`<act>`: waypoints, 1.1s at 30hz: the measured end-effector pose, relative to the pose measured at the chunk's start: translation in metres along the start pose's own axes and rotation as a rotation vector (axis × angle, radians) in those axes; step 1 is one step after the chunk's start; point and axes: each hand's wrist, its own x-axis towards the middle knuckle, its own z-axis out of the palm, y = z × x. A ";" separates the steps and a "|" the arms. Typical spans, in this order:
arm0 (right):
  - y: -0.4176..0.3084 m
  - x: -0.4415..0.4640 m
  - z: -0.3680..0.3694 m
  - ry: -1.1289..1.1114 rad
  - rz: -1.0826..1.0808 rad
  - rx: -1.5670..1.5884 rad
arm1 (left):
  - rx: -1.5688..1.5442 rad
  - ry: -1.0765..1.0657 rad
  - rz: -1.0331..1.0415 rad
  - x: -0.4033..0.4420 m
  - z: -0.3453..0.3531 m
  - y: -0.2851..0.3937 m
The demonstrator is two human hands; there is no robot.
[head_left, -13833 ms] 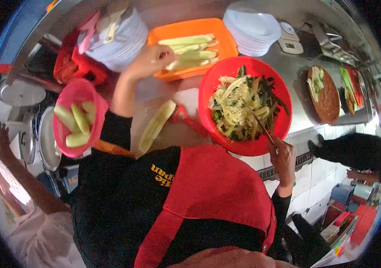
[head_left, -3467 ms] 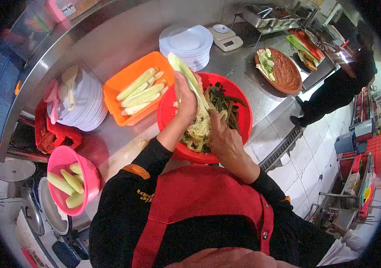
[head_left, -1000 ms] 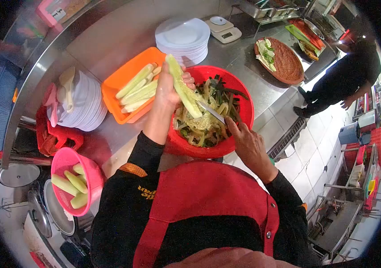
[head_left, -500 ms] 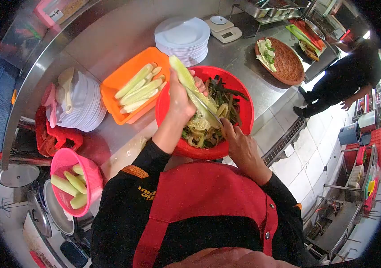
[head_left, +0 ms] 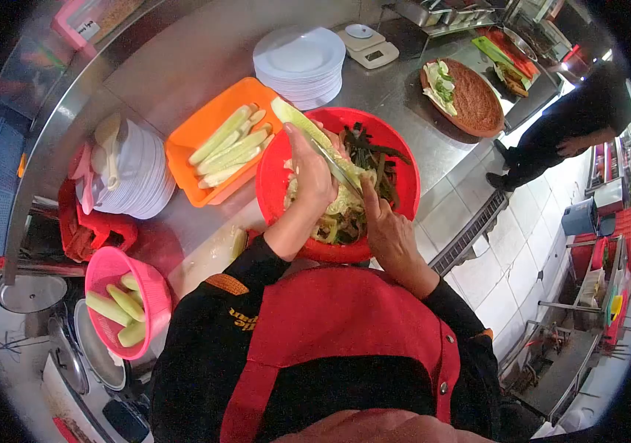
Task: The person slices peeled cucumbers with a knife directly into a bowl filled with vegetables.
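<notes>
Bowl: round red plastic bowl (head_left: 401, 144), the landmark, with pale and dark-green scraps (head_left: 339, 227) inside
Vegetable: long pale-green peeled piece (head_left: 287, 113), slanting above the bowl in the left hand (head_left: 309, 173)
Knife: narrow metal blade (head_left: 344, 174) against the piece, over the bowl, in the right hand (head_left: 391, 238)

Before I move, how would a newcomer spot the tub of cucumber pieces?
On the metal counter, find the round red bowl. Left of it, between two stacks of plates, sits the tub. It is orange and rectangular, unlike the round pink basket.
</notes>
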 end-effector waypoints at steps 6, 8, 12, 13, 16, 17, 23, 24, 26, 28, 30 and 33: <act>-0.002 0.003 0.002 0.032 -0.016 -0.035 | 0.080 0.180 0.044 0.002 0.000 -0.005; -0.002 0.003 0.004 0.033 -0.006 -0.048 | 0.086 0.211 0.058 0.002 -0.002 -0.008; 0.000 0.002 0.010 0.079 0.002 -0.071 | 0.086 0.216 0.092 0.004 -0.010 -0.014; 0.000 0.002 0.012 0.079 0.003 -0.072 | 0.099 0.214 0.083 0.004 -0.012 -0.015; 0.001 0.002 0.016 0.059 0.029 -0.098 | 0.031 0.277 -0.021 0.010 -0.019 -0.020; 0.003 0.002 0.018 0.053 0.025 -0.103 | 0.030 0.277 -0.020 0.011 -0.020 -0.021; 0.001 0.000 0.020 0.017 0.042 -0.086 | 0.076 0.418 -0.144 0.011 -0.021 -0.023; 0.002 0.000 0.021 0.008 0.046 -0.065 | 0.076 0.403 -0.177 0.012 -0.023 -0.023; 0.006 0.003 0.028 0.023 0.044 -0.047 | 0.076 0.386 -0.208 0.015 -0.029 -0.030; 0.010 0.006 0.026 0.036 0.042 -0.028 | -0.040 0.275 -0.193 0.015 -0.030 -0.034; 0.013 0.009 0.016 -0.033 0.024 0.170 | -0.028 0.252 -0.234 0.012 -0.022 -0.026; 0.021 0.009 0.006 -0.071 -0.002 0.329 | -0.050 0.141 -0.311 0.010 -0.022 -0.016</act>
